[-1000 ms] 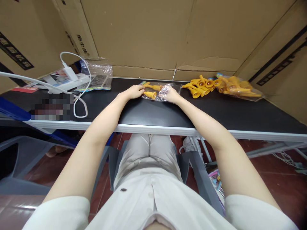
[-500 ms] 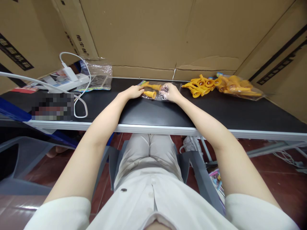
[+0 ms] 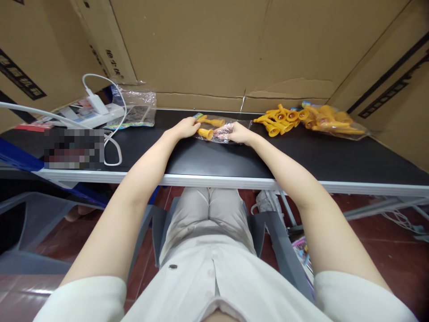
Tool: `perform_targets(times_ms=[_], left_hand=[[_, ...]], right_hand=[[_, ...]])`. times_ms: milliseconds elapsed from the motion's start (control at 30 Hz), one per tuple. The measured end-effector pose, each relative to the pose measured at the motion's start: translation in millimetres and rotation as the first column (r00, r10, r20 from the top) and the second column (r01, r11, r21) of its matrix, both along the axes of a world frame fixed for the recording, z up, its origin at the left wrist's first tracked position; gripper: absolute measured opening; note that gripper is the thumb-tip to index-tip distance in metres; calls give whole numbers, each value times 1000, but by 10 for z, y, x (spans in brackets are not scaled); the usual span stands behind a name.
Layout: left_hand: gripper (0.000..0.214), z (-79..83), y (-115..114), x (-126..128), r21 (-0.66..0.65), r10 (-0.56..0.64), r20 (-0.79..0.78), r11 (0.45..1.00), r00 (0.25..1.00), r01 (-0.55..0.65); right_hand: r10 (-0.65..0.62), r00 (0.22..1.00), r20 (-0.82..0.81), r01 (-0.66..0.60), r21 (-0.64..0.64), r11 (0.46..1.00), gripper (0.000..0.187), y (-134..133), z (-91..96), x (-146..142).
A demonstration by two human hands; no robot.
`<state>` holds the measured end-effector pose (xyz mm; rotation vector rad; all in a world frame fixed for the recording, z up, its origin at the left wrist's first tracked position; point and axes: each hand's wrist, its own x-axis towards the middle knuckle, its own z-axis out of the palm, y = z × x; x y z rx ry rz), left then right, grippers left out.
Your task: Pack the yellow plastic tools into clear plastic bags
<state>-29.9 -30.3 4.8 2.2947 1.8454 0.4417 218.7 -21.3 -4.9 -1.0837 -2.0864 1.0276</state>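
Observation:
A clear plastic bag [image 3: 243, 127] lies on the black tabletop with two yellow horn-shaped plastic pieces in it. The upper piece [image 3: 217, 122] lies along the bag's far side. Nearer to me, the lower piece [image 3: 205, 133] has its flared end pointing right. My left hand [image 3: 184, 128] is closed on the bag's left end, where the pieces' narrow ends are partly hidden. From the right, my right hand [image 3: 234, 133] reaches into the bag, fingers stretched out toward the lower piece's flared end. Its fingertips are close to that rim; contact is hard to make out.
Right of the bag lies a loose pile of yellow horn-shaped pieces [image 3: 279, 120], beside a filled clear bag [image 3: 331, 120]. On the left are a white power strip [image 3: 90, 117], a white cable [image 3: 124, 103] and another clear bag [image 3: 142, 114]. Cardboard walls [image 3: 201, 49] enclose the table.
My right hand has moved left and deeper into the bag, and its fingers have gone from curled to stretched out. The lower yellow piece has shifted slightly left. My left hand stays put.

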Motion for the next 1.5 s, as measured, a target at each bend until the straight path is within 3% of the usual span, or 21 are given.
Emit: perform_targets(times_ms=[100, 200, 300, 400, 500, 600, 667, 733, 833, 933, 1067, 1233, 1333, 1500], left_hand=[[53, 3, -12, -3, 0, -46, 47, 999, 998, 46], [50, 15, -22, -10, -43, -42, 40, 998, 998, 43], [48, 30, -24, -16, -60, -19, 25, 998, 1000, 20], [48, 39, -19, -33, -61, -27, 18, 998, 999, 28], [47, 38, -7, -64, -64, -21, 30, 998, 999, 23], [49, 39, 2, -93, -66, -4, 30, 998, 1000, 6], [52, 45, 0, -104, -75, 9, 11, 997, 1000, -8], [55, 56, -9, -108, -84, 17, -13, 996, 1000, -18], [57, 73, -28, -106, -86, 11, -60, 996, 998, -16], [57, 82, -38, -108, -81, 12, -81, 996, 997, -19], [55, 92, -35, -115, -68, 41, -83, 997, 996, -46], [52, 124, -42, -106, -49, 112, -83, 992, 990, -117], [49, 134, -52, -103, 20, 201, -70, 979, 977, -200], [49, 81, -18, -127, 153, 302, 8, 942, 953, -300]], right_hand=[[-11, 996, 84, 5, 72, 997, 26, -1, 57, 21], [-160, 954, 255, 98, 241, 966, 9, 42, 144, 122], [-439, 829, 345, 276, 430, 860, 18, 90, 261, 310], [-642, 681, 352, 427, 521, 739, 22, 111, 373, 544], [-736, 511, 444, 525, 517, 676, 32, 134, 414, 751], [-728, 403, 555, 568, 472, 674, 37, 186, 377, 882], [-697, 427, 575, 573, 425, 701, 29, 223, 348, 916], [-652, 502, 568, 577, 342, 742, 19, 248, 340, 910], [-544, 624, 562, 544, 188, 818, 29, 256, 353, 861], [-495, 658, 568, 450, 231, 863, 33, 257, 332, 816], [-520, 617, 591, 298, 435, 849, 37, 273, 234, 787], [-520, 577, 630, 230, 486, 843, 33, 288, 181, 756], [-521, 602, 605, 259, 470, 844, 37, 292, 216, 776], [-512, 715, 475, 236, 526, 817, 39, 262, 299, 801]])
